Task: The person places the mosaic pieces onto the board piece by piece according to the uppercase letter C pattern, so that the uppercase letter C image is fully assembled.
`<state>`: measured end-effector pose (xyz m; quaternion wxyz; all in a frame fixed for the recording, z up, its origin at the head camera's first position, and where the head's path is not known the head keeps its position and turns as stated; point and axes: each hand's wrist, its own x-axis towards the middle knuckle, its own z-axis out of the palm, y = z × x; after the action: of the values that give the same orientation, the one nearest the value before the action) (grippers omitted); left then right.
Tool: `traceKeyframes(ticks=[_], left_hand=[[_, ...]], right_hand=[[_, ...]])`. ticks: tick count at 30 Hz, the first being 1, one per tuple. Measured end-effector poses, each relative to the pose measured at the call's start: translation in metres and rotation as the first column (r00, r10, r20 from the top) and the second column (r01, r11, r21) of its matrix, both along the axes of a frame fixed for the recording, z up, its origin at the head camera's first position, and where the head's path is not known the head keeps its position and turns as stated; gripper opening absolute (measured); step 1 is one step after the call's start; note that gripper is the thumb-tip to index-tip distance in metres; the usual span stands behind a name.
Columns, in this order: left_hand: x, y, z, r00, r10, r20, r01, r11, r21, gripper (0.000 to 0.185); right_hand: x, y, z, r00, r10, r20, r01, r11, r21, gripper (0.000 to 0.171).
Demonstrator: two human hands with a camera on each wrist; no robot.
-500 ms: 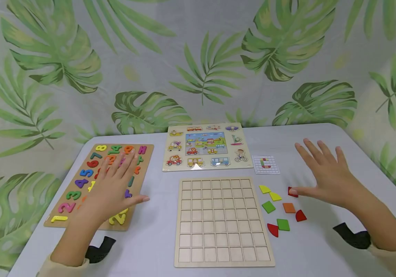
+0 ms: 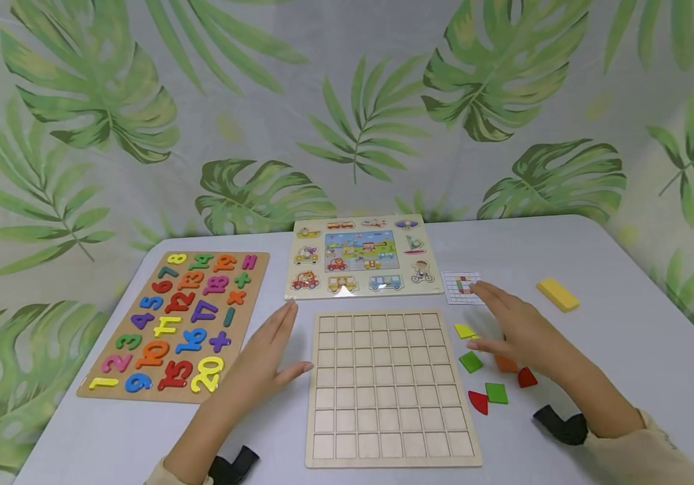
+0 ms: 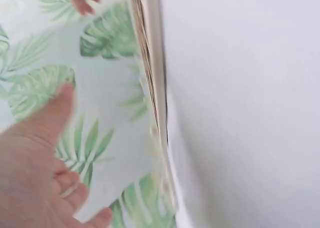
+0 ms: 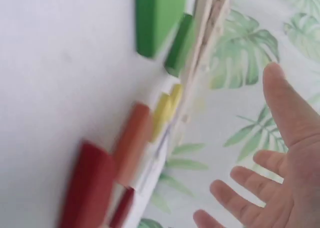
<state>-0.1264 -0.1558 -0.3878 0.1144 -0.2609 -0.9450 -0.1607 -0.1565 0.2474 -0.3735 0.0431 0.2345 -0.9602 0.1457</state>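
Both hands have swung inward: the left hand [image 2: 271, 353] has left the number puzzle [image 2: 178, 323] and lies flat, fingers straight, on the desk [image 2: 626, 350] beside the grid board's [image 2: 389, 387] left edge. The right hand [image 2: 519, 333], open and holding nothing, hovers over the coloured pieces [image 2: 492, 374] scattered right of the board, covering some. A yellow block [image 2: 558, 294] lies slantwise beyond, uncovered now.
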Motion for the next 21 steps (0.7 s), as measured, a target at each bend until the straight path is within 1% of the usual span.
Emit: traceKeyframes(ticks=[2, 3, 6, 8, 10, 12, 14, 18, 21], left_hand=[[0.003, 0.007, -0.008, 0.997, -0.001, 0.082, -0.004, 0.998, 0.057, 0.087], [0.005, 0.01, -0.011, 0.991, -0.001, 0.131, -0.011, 0.996, 0.089, 0.085], [0.009, 0.016, -0.021, 0.967, -0.003, 0.253, -0.044, 0.982, 0.181, 0.081], [0.011, 0.018, -0.027, 0.951, -0.012, 0.309, -0.06, 0.973, 0.223, 0.078], [0.013, 0.018, -0.032, 0.942, -0.031, 0.334, -0.058, 0.966, 0.254, 0.075], [0.013, 0.017, -0.036, 0.937, -0.039, 0.348, -0.057, 0.964, 0.262, 0.073], [0.014, 0.017, -0.038, 0.931, -0.048, 0.361, -0.055, 0.961, 0.27, 0.07], [0.014, 0.016, -0.04, 0.929, -0.058, 0.366, -0.048, 0.96, 0.274, 0.066], [0.013, 0.015, -0.04, 0.928, -0.069, 0.366, -0.039, 0.959, 0.281, 0.065]], right_hand=[[-0.001, -0.002, -0.007, 0.999, -0.002, 0.05, 0.003, 1.0, -0.018, 0.085], [-0.002, -0.003, -0.011, 0.997, 0.001, 0.071, 0.001, 0.999, -0.032, 0.083], [-0.005, -0.004, -0.02, 0.992, 0.012, 0.126, -0.002, 0.997, -0.081, 0.077], [-0.007, -0.006, -0.026, 0.988, 0.017, 0.153, -0.001, 0.994, -0.108, 0.073], [-0.008, -0.007, -0.031, 0.987, 0.012, 0.162, 0.009, 0.992, -0.128, 0.069], [-0.01, -0.008, -0.037, 0.987, -0.005, 0.158, 0.027, 0.99, -0.138, 0.063], [-0.011, -0.009, -0.041, 0.99, -0.031, 0.135, 0.05, 0.989, -0.141, 0.055], [-0.012, -0.011, -0.046, 0.99, -0.088, 0.114, 0.104, 0.985, -0.139, 0.037], [-0.012, -0.012, -0.046, 0.987, -0.114, 0.118, 0.13, 0.982, -0.138, 0.031]])
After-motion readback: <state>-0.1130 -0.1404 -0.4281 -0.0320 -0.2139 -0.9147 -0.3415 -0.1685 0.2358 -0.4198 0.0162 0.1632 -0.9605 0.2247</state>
